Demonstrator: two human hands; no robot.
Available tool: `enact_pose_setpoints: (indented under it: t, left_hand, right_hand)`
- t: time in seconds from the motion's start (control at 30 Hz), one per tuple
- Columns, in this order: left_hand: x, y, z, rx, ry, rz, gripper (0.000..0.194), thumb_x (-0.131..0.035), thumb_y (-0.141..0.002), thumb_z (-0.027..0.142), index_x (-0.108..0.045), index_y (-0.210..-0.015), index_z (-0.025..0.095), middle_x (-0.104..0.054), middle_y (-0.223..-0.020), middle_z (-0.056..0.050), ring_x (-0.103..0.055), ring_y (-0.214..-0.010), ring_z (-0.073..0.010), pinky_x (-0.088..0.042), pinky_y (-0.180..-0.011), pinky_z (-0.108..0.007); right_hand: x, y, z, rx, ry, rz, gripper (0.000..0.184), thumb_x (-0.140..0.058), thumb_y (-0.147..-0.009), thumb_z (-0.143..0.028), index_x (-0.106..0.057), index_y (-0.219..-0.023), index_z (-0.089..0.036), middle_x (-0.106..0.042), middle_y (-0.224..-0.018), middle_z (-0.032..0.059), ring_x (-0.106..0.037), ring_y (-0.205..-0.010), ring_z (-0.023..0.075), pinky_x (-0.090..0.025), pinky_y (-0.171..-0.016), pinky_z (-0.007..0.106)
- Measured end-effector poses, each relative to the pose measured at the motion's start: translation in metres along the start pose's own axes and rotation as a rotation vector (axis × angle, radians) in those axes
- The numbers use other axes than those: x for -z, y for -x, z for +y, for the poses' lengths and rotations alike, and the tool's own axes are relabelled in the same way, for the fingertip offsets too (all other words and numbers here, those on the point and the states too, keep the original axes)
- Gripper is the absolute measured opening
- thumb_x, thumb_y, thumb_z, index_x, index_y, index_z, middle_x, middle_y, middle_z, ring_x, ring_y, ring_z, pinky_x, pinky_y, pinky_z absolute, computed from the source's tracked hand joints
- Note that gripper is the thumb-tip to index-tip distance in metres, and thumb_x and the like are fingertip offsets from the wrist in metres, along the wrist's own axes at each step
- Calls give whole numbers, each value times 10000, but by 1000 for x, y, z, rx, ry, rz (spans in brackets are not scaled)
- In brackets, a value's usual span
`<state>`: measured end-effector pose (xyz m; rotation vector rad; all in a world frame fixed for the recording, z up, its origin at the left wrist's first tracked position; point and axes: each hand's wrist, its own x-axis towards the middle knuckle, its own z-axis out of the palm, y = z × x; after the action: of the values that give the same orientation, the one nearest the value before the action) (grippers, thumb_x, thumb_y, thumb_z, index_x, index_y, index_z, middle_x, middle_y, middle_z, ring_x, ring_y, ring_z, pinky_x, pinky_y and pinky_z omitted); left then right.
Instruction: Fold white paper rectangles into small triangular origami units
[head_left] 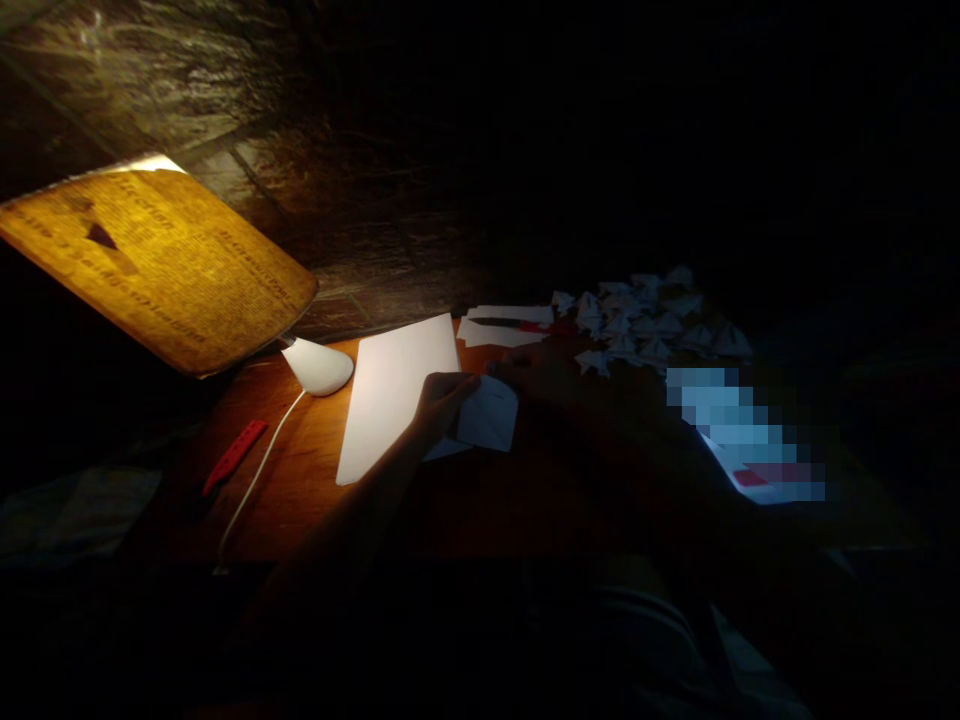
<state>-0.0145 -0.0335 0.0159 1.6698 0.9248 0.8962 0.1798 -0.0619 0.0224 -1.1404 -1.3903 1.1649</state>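
A small folded piece of white paper point(491, 415) is raised a little above the wooden table. My left hand point(441, 398) pinches its upper left edge, thumb and fingers closed. On its upper right side, my right hand point(531, 366) is closed at the paper's edge; deep shadow hides most of its fingers. Beside and partly behind my left hand lies a stack of white paper point(394, 395). Another pale paper edge point(448, 450) shows under the folded piece.
A lamp with a yellow printed shade point(157, 270) leans at left, its white cord point(259, 480) crossing the table point(300, 470). A red elongated object point(234, 455) lies nearby. Behind are paper strips point(495, 335), a red-handled tool point(536, 327), several folded paper figures point(637, 325); a blurred bright screen point(742, 430) at right.
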Motion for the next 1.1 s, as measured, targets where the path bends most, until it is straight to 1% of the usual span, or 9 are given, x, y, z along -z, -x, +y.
enact_pose_setpoints:
  t: [0.1,0.27,0.43,0.57,0.7,0.77,0.83,0.97,1.1]
  left_hand:
    - [0,0,2,-18,-5,3,711,-783,-736,747,-421,-501,182,-320,-529,38,-293,-517,-76,-179,-469,-237]
    - [-1,1,5,1,17,-1,705,-787,-728,751,-434,-503,184,-342,-511,36,-315,-504,-81,-190,-458,-235]
    - [-2,1,4,-13,23,38,677,-790,-745,722,-465,-511,177,-375,-501,36,-333,-481,-77,-206,-447,-230]
    - [1,0,-3,-40,9,126,628,-768,-793,700,-530,-542,176,-406,-482,38,-363,-444,-82,-217,-421,-230]
    - [2,-2,-10,-20,43,107,611,-764,-802,695,-533,-560,183,-403,-476,42,-374,-431,-89,-222,-410,-229]
    - [3,-3,-10,-29,71,95,612,-778,-782,691,-518,-562,183,-401,-499,42,-373,-455,-87,-233,-426,-226]
    - [4,-5,-7,-62,87,89,594,-807,-750,669,-523,-575,178,-420,-545,37,-392,-510,-90,-261,-464,-224]
    - [5,-6,-1,-70,22,25,481,-811,-747,590,-615,-645,163,-493,-613,18,-440,-590,-112,-298,-524,-237]
    - [5,-8,-1,-81,19,108,442,-797,-761,519,-571,-616,169,-447,-589,33,-392,-576,-100,-259,-528,-232]
  right_hand:
    - [0,-1,2,33,-5,25,509,-790,-798,-583,-523,-579,-209,-495,-567,-41,-443,-566,111,-347,-563,272]
    - [-7,-2,5,43,-30,91,456,-772,-840,-533,-530,-626,-210,-517,-602,-33,-468,-578,116,-363,-564,275]
    - [-11,2,4,1,-80,31,471,-695,-873,-618,-548,-680,-215,-485,-597,-48,-431,-553,109,-340,-541,269]
    - [-12,4,2,33,-30,10,478,-746,-793,-659,-614,-754,-201,-594,-719,-12,-509,-652,132,-387,-600,278]
    - [-11,3,0,8,53,40,531,-794,-721,-693,-593,-698,-203,-573,-679,-19,-498,-636,136,-379,-592,286]
    - [-8,3,-2,-7,78,6,547,-810,-697,-701,-586,-677,-202,-564,-664,-23,-486,-624,131,-365,-585,286]
    - [-6,3,-4,-15,107,-73,552,-833,-672,-691,-585,-659,-199,-550,-651,-30,-465,-612,122,-343,-580,284]
    - [-4,4,-6,-49,135,-213,562,-849,-650,-685,-581,-610,-193,-507,-605,-42,-419,-595,113,-300,-566,281]
    - [-6,5,-4,-63,89,-167,572,-796,-717,-713,-568,-627,-195,-486,-608,-45,-397,-593,111,-287,-565,280]
